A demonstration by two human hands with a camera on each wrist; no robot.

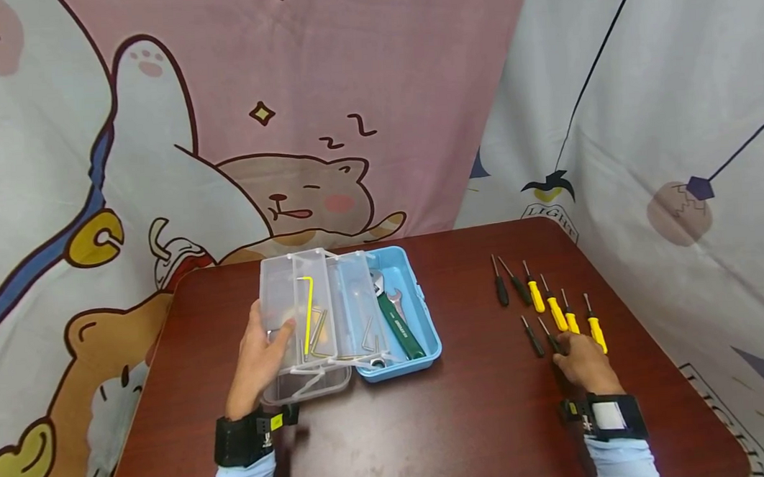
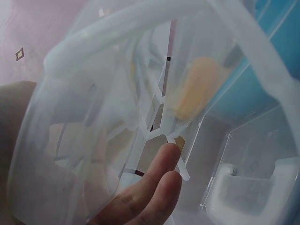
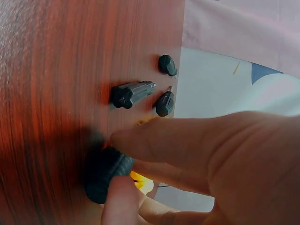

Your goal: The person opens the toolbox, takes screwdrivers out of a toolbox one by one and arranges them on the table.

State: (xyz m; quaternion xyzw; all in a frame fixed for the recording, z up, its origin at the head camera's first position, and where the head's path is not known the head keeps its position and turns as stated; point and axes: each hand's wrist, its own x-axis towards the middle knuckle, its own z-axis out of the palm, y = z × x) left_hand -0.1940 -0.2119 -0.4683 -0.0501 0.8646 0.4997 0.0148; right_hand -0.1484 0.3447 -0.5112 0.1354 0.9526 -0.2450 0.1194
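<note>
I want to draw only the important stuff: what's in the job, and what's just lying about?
Probably the job: tray in left hand; blue box; black screwdriver in right hand.

Just lying there, it seems: yellow screwdrivers; other black screwdrivers.

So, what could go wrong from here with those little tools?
If the left hand tips the clear tray, the yellow hex key in it might slide about. The right hand, pinching a black screwdriver, is close to the yellow screwdrivers, so it could knock one out of line.
</note>
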